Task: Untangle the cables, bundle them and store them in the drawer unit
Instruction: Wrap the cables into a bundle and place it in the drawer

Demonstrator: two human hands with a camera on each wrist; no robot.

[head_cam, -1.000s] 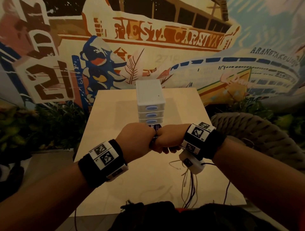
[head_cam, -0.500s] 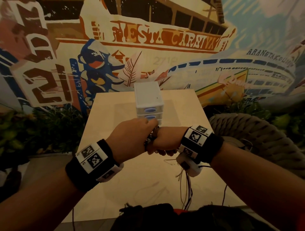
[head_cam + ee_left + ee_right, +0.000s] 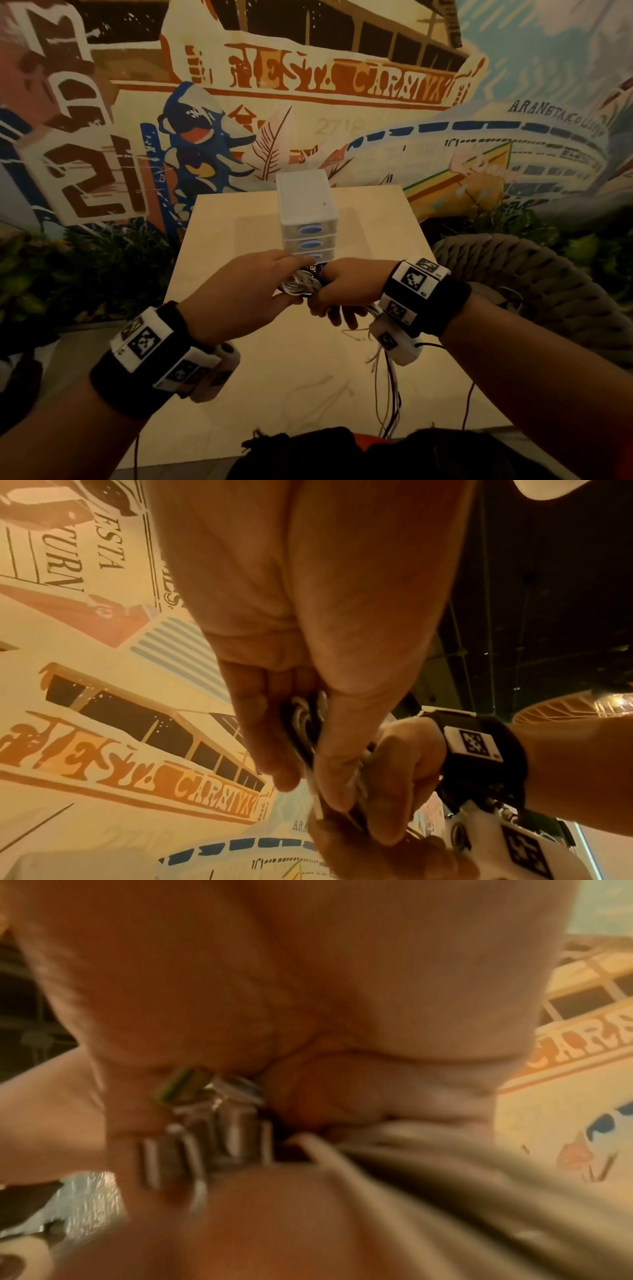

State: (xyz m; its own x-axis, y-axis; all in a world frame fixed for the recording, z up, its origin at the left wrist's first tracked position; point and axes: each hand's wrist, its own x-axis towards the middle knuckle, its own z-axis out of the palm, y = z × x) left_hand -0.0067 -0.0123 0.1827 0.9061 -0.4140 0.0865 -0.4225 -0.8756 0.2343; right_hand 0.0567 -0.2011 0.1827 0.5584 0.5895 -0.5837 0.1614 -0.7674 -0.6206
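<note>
Gripping the coil of cables (image 3: 301,282) between thumb and fingers, your left hand (image 3: 239,301) meets your right hand (image 3: 346,291) above the table (image 3: 274,377), the two hands touching around the bundle. Your right hand is clenched on the same cables just to the right of the coil, and loose ends (image 3: 387,387) hang down from under that wrist toward the table's near edge. The left wrist view shows white and dark strands (image 3: 303,723) pinched between your left thumb and fingers. The right wrist view is blurred, but a cluster of metal connector ends (image 3: 205,1123) sits pressed against your right palm. Just beyond both hands stands the white drawer unit (image 3: 306,202), its three blue-handled drawers pushed in.
</note>
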